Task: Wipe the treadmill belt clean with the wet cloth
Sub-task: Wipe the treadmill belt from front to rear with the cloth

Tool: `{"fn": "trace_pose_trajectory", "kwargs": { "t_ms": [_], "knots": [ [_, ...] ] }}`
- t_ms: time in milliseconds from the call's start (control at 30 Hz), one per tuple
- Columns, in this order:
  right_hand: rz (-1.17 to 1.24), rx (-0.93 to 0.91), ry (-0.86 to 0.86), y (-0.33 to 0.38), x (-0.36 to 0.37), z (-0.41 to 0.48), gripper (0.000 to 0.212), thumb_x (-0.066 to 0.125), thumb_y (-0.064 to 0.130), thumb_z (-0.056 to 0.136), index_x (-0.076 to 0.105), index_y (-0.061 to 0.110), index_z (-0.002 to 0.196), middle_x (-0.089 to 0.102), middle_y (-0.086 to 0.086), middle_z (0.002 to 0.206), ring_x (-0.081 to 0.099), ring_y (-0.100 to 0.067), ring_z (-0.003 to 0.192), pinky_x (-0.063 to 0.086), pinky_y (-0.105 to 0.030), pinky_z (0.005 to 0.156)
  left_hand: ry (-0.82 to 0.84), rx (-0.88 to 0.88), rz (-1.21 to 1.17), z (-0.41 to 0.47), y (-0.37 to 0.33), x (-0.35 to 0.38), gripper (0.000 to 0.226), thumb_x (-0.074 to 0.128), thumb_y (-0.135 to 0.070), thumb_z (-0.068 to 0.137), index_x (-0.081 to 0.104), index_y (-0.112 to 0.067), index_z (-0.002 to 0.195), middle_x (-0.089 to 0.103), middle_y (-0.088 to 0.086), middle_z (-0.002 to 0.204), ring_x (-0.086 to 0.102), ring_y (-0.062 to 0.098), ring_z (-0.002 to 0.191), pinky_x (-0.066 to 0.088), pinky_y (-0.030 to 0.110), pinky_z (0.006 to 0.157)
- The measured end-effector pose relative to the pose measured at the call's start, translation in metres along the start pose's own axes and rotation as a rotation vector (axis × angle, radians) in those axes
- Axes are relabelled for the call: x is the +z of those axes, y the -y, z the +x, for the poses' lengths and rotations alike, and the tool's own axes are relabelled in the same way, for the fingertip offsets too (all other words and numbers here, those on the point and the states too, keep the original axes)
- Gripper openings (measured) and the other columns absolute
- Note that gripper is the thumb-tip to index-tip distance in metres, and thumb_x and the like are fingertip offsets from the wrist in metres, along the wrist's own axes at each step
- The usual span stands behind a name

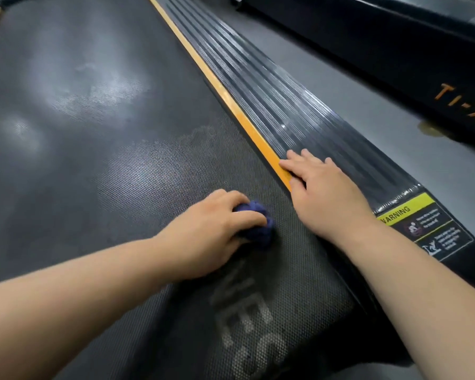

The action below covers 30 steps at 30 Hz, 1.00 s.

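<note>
The black textured treadmill belt (99, 165) fills the left and middle of the head view, with pale smears and a duller patch near its right edge. My left hand (211, 231) grips a bunched dark blue cloth (258, 226) and holds it down on the belt near the right edge. My right hand (321, 182) lies flat with straight fingers on the ribbed black side rail (272, 105), its thumb side over the orange strip (231, 102).
A yellow WARNING sticker (412, 212) sits on the rail's near end. Grey floor (395, 127) runs to the right of the rail, with a second black machine (395, 50) beyond it. Faded white lettering (247, 325) marks the belt near me.
</note>
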State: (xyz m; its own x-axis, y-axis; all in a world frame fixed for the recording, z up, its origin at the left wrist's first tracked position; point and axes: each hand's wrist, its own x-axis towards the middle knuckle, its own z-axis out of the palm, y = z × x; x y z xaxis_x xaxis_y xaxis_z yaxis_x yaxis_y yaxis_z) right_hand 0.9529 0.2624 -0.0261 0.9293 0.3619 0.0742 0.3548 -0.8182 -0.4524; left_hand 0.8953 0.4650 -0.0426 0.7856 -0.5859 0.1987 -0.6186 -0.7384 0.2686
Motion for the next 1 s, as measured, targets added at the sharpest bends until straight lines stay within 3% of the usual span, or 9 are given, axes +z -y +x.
{"fn": "trace_pose_trajectory", "kwargs": {
  "t_ms": [67,167,267,467,633,700,867,933,1000],
  "knots": [
    [-0.007,-0.015,0.020,0.001,0.000,0.011,0.044,0.038,0.014,0.097,0.044,0.022,0.140,0.031,0.006,0.154,0.018,-0.014,0.145,0.007,-0.038,0.120,0.040,0.018,0.077,0.007,0.022,-0.006,0.034,0.048,-0.033,0.084,0.061,-0.024,0.115,0.057,0.011,0.106,0.055,0.030,0.087,0.047,0.037,0.076],
    [-0.027,-0.040,0.037,0.009,0.003,0.029,0.042,0.038,0.014,0.096,0.049,0.022,0.136,0.031,0.005,0.153,0.019,-0.014,0.144,0.007,-0.039,0.120,-0.106,-0.306,0.223,0.043,0.069,-0.013,0.035,0.057,-0.026,0.089,0.059,-0.029,0.123,0.053,0.012,0.117,0.050,0.035,0.107,0.047,0.044,0.088],
    [-0.007,-0.024,-0.018,0.009,0.005,0.035,0.037,0.040,0.013,0.095,0.057,0.022,0.127,0.040,0.006,0.149,0.025,-0.015,0.142,0.010,-0.038,0.119,-0.155,-0.513,0.151,0.054,0.069,-0.009,0.036,0.058,-0.025,0.090,0.057,-0.030,0.126,0.051,0.011,0.119,0.046,0.033,0.114,0.041,0.040,0.094],
    [-0.025,-0.038,-0.031,0.008,0.006,0.032,0.038,0.042,0.014,0.093,0.056,0.024,0.128,0.039,0.007,0.149,0.027,-0.014,0.141,0.013,-0.037,0.119,-0.057,-0.078,0.062,-0.018,0.022,-0.005,0.035,0.048,-0.030,0.080,0.058,-0.027,0.114,0.057,0.010,0.103,0.053,0.030,0.088,0.048,0.039,0.074],
    [-0.045,-0.043,-0.022,0.009,0.006,0.030,0.039,0.042,0.016,0.095,0.055,0.026,0.130,0.035,0.008,0.151,0.025,-0.013,0.142,0.012,-0.036,0.119,-0.173,-0.560,0.223,0.040,0.101,-0.023,0.034,0.061,-0.023,0.089,0.060,-0.029,0.123,0.053,0.014,0.114,0.047,0.037,0.112,0.044,0.044,0.093],
    [-0.055,-0.052,-0.023,0.008,0.006,0.031,0.039,0.041,0.017,0.095,0.054,0.026,0.130,0.035,0.007,0.151,0.025,-0.014,0.142,0.012,-0.036,0.119,-0.163,-0.628,0.165,0.047,0.098,-0.020,0.034,0.060,-0.025,0.089,0.059,-0.030,0.123,0.051,0.013,0.115,0.046,0.036,0.114,0.043,0.045,0.095],
    [-0.217,-0.055,-0.067,0.019,0.012,0.028,0.042,0.040,0.014,0.091,0.053,0.023,0.130,0.038,0.002,0.149,0.025,-0.021,0.142,0.012,-0.045,0.117,-0.132,-0.205,0.016,-0.025,0.014,0.000,0.033,0.051,-0.029,0.081,0.054,-0.032,0.114,0.055,0.009,0.106,0.050,0.029,0.093,0.046,0.040,0.080],
    [-0.333,-0.100,-0.039,0.029,0.023,0.022,0.044,0.038,0.014,0.089,0.052,0.023,0.130,0.033,0.003,0.152,0.016,-0.022,0.145,0.005,-0.048,0.117,-0.004,-0.119,0.034,-0.034,0.028,-0.013,0.032,0.045,-0.033,0.082,0.050,-0.033,0.113,0.056,0.010,0.102,0.052,0.028,0.089,0.047,0.038,0.077],
    [-0.383,-0.165,0.021,0.035,0.031,0.018,0.048,0.035,0.014,0.090,0.047,0.024,0.135,0.035,0.007,0.151,0.013,-0.020,0.146,0.000,-0.048,0.116,-0.059,-0.177,0.133,-0.019,0.061,-0.022,0.030,0.053,-0.030,0.087,0.056,-0.031,0.117,0.056,0.012,0.104,0.053,0.033,0.094,0.047,0.039,0.083]
  ]
}}
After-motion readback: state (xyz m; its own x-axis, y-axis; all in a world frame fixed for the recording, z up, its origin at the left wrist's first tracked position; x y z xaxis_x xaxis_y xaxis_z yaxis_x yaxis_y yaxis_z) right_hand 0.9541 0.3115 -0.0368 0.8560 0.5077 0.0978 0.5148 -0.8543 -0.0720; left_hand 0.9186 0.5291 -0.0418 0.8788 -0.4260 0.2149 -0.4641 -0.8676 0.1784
